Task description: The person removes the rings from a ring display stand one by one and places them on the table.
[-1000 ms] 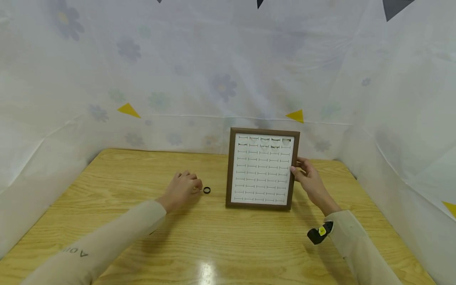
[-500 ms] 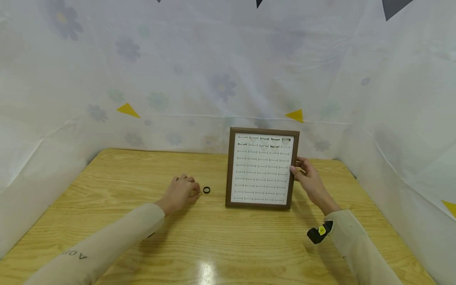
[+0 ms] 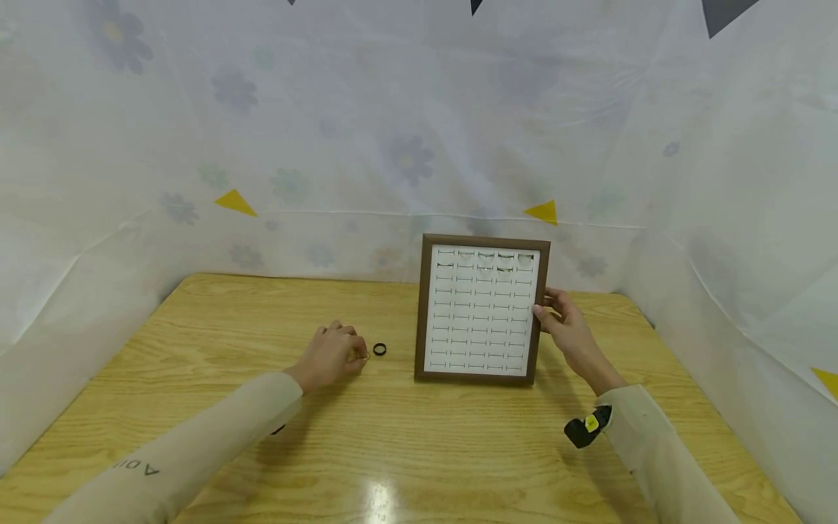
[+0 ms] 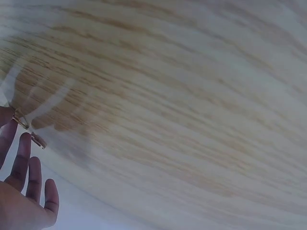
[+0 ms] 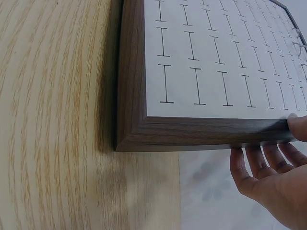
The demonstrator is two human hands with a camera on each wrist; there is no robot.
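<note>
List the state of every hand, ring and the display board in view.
left hand: rests on the table, fingertips pinching a small gold ring
right hand: holds the right edge of the ring board
ring board: propped upright, most slots empty, a few rings in the top rows
black ring: lies loose on the table, just right of the left hand

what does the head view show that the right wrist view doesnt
Only the head view shows the left hand resting on the table, the black ring just right of it, the curtain behind, and the whole frame with small rings in its top rows.

Only the right wrist view shows the slots up close and the fingers curled behind the frame's edge.

Both show the right hand holding the frame by its side, and the table.
</note>
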